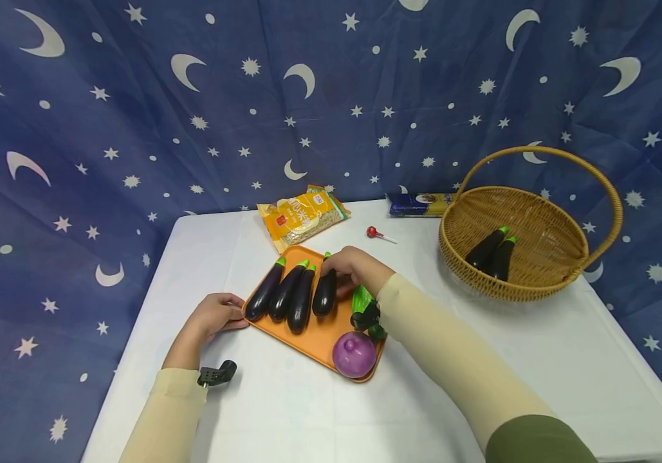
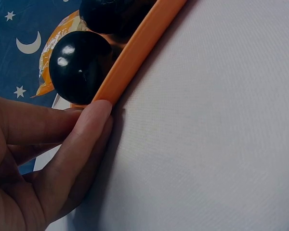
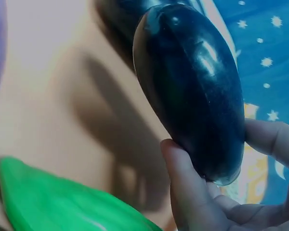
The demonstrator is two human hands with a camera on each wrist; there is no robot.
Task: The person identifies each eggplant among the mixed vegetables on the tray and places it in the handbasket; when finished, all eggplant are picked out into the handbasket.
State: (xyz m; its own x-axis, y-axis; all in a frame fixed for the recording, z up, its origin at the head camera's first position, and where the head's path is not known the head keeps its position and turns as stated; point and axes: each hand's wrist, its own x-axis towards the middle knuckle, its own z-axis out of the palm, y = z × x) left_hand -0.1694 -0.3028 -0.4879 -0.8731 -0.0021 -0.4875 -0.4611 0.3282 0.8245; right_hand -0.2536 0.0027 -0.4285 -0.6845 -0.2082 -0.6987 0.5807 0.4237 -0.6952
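Observation:
My right hand [image 1: 355,269] grips an eggplant [image 1: 325,294] near its green stem end, thumb on one side and fingers on the other. In the right wrist view the held eggplant [image 3: 192,91] is tilted, its shadow falling on the tray. At the tray's left corner, my left hand [image 1: 215,316] pinches the rim of the orange tray [image 2: 135,60]. Three more dark eggplants [image 1: 287,292] lie side by side on the tray. A purple round vegetable [image 1: 354,354] and a green pepper-like vegetable [image 3: 62,202] share its right part, the latter partly hidden by my right wrist in the head view.
A wicker basket [image 1: 516,292] with a tall handle stands at the right, two eggplants [image 1: 493,253] inside. Behind the tray lie a yellow food packet [image 1: 304,217], a red lollipop [image 1: 372,232] and a blue packet [image 1: 417,204]. A star-patterned curtain [image 1: 331,96] hangs behind the white table.

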